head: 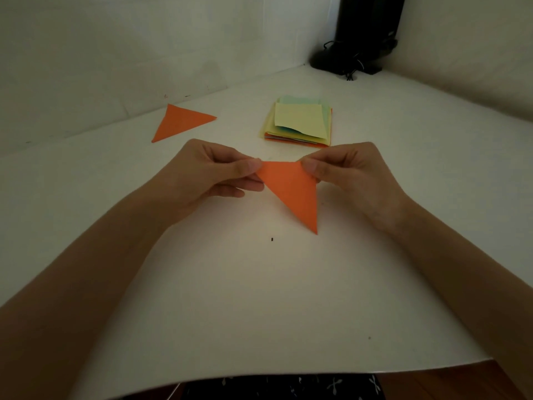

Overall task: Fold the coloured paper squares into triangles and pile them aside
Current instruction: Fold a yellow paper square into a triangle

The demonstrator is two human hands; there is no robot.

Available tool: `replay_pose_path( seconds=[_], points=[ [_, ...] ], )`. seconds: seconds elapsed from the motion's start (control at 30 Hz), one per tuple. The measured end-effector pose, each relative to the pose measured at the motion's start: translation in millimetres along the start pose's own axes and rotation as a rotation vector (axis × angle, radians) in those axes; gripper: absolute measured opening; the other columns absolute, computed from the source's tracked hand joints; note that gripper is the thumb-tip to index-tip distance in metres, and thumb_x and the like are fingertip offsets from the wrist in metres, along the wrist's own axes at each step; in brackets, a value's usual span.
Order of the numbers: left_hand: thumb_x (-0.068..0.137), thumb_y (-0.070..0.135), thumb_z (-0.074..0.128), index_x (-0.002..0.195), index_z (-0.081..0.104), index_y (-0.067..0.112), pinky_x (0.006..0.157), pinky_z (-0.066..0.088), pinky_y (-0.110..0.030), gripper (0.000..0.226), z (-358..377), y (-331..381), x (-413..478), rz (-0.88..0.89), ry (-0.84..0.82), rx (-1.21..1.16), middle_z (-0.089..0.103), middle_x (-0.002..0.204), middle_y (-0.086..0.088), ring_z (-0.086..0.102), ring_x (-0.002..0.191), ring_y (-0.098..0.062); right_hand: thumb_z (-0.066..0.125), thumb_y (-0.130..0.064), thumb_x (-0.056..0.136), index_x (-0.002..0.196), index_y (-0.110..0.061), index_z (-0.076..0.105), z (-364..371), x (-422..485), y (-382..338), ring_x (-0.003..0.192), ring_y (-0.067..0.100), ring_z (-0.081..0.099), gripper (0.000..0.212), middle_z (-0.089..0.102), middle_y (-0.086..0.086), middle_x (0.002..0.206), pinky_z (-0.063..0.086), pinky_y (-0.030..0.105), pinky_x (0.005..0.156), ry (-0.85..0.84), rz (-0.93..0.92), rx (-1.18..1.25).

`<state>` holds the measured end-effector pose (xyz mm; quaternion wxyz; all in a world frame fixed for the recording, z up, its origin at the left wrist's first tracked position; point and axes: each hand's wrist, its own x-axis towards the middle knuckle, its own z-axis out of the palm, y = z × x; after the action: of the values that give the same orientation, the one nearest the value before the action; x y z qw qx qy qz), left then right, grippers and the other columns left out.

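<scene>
Between both hands, an orange triangle (291, 188) points down toward the person.

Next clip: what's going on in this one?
A person is folding paper at a white table. The left hand and the right hand each pinch an upper corner of a folded orange triangle, whose third point faces the person. A finished orange triangle lies flat farther back on the left. The stack of paper squares, pale yellow on top, sits just beyond the hands.
</scene>
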<state>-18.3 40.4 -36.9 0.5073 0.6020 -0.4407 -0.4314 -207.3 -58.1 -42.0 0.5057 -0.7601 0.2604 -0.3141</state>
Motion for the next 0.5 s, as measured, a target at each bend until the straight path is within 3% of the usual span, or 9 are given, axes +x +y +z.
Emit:
replay_pose_path(
  seconds=[0.2,0.37,0.5],
  points=[
    [0.074,0.026,0.061,0.077,0.076,0.015,0.059,0.056,-0.019,0.018,-3.4,-1.2,0.5,-0.054,-0.066,-0.066,0.074,0.083,-0.006,0.072,0.078,-0.014,0.064,-0.005,0.086,0.077,-0.021,0.071,1.6,2.0,0.2,0.060,0.003,0.053,0.019,0.066,-0.014,0.061,0.046,0.015,0.063,0.028,0.019,-0.020],
    [0.080,0.031,0.060,0.089,0.069,0.012,0.060,0.055,-0.019,0.023,9.1,-2.6,1.5,0.002,0.039,-0.073,0.074,0.080,-0.001,0.071,0.076,-0.013,0.063,-0.005,0.087,0.081,-0.020,0.071,4.6,0.3,0.3,0.061,0.000,0.054,0.018,0.067,-0.012,0.065,0.045,0.013,0.064,0.085,0.029,0.026],
    [0.083,0.013,0.066,0.087,0.066,0.012,0.056,0.052,-0.017,0.004,12.1,-3.0,2.8,0.063,0.147,-0.084,0.072,0.069,-0.001,0.070,0.066,-0.011,0.066,-0.010,0.086,0.097,-0.021,0.066,8.3,-2.0,1.5,0.067,-0.002,0.055,0.016,0.063,-0.006,0.074,0.040,0.012,0.065,0.049,-0.027,-0.017]
  ],
)
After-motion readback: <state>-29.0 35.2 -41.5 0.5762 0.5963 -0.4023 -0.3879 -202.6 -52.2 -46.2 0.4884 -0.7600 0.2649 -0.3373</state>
